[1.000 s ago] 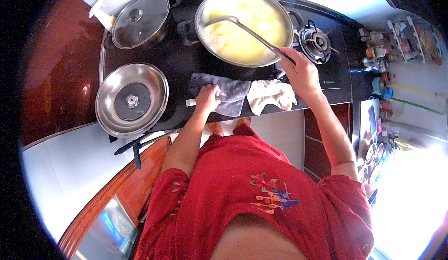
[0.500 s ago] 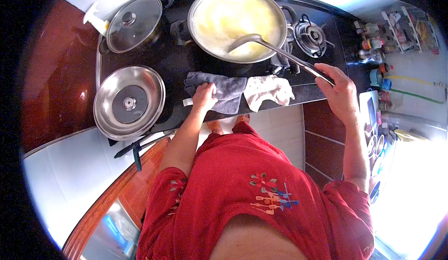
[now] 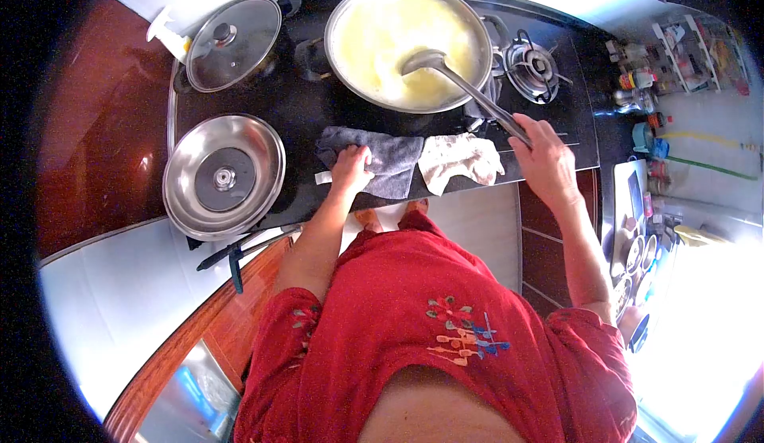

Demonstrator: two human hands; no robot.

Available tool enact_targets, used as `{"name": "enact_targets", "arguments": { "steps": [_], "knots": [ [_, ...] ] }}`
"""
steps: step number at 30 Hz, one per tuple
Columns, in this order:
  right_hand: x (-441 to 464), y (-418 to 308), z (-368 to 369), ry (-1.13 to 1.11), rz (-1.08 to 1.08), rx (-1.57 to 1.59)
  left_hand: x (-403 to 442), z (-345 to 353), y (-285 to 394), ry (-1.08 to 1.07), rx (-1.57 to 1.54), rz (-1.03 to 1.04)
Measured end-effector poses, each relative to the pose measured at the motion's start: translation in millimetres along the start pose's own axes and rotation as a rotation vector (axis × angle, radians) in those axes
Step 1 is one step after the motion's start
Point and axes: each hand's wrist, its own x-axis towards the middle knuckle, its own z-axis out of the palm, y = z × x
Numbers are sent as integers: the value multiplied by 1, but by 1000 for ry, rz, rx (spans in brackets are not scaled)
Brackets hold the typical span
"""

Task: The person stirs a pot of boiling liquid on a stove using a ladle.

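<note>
My right hand (image 3: 547, 161) is closed round the handle of a long metal ladle (image 3: 477, 97). The ladle's head is in the pale yellow, foamy liquid (image 3: 382, 37) of a large steel pan (image 3: 487, 53) on the stove. At the stove's front edge, my left hand (image 3: 351, 170) rests on a folded grey cloth (image 3: 394, 161), its fingers curled on it. A pale patterned cloth (image 3: 460, 161) lies just right of the grey one.
A glass-lidded pot (image 3: 231, 45) stands at the back left. Nearer lies an upturned steel lid (image 3: 179, 172) with a dark centre. A gas burner (image 3: 532, 68) is right of the pan. Bottles and jars (image 3: 637, 81) line the right-hand counter.
My right hand has moved left and slightly down, and the ladle's head has shifted toward the middle of the pan. My left hand stays on the grey cloth.
</note>
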Motion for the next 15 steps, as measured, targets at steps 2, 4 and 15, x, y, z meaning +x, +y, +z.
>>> {"name": "enact_targets", "arguments": {
  "steps": [2,4,15],
  "knots": [
    [5,-1,18,22,-12,-18,2,2,-2,-36,-5,-15],
    [14,0,34,65,-41,-22,2,-2,2,-49,-1,-25],
    [78,18,58,185,-66,-100,1,-6,6,-42,5,-35]
  ]
}}
